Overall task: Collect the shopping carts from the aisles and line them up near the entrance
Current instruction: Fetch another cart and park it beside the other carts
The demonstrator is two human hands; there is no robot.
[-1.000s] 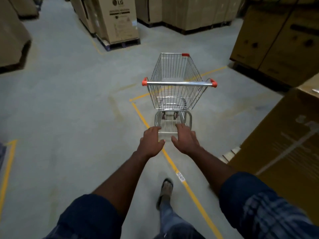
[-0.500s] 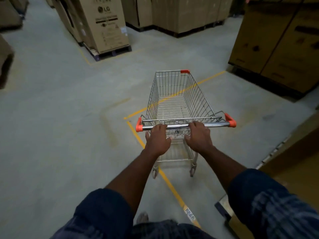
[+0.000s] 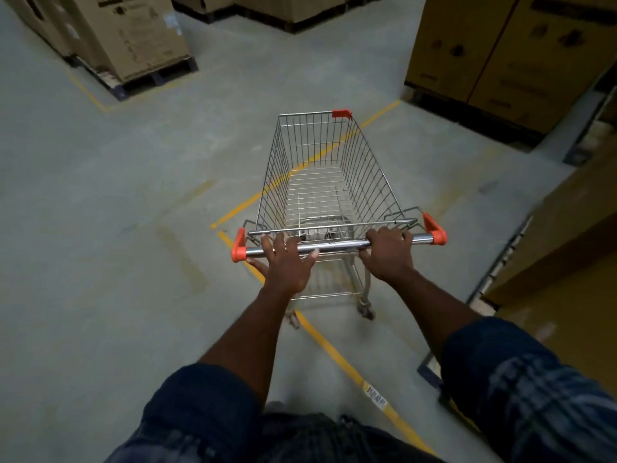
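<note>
Shopping cart (image 3: 374,175) stood empty on the concrete aisle floor, astride a yellow line (image 3: 334,349), directly ahead of the person. Head view: left hand (image 3: 287,262) lay spread over the handle bar (image 3: 337,246), fingers fairly straight. Right hand (image 3: 387,255) wrapped round it. Hands set apart, probably for steering. Print on carton (image 3: 143,38) and floor sticker (image 3: 375,397) too blurred to read.
</note>
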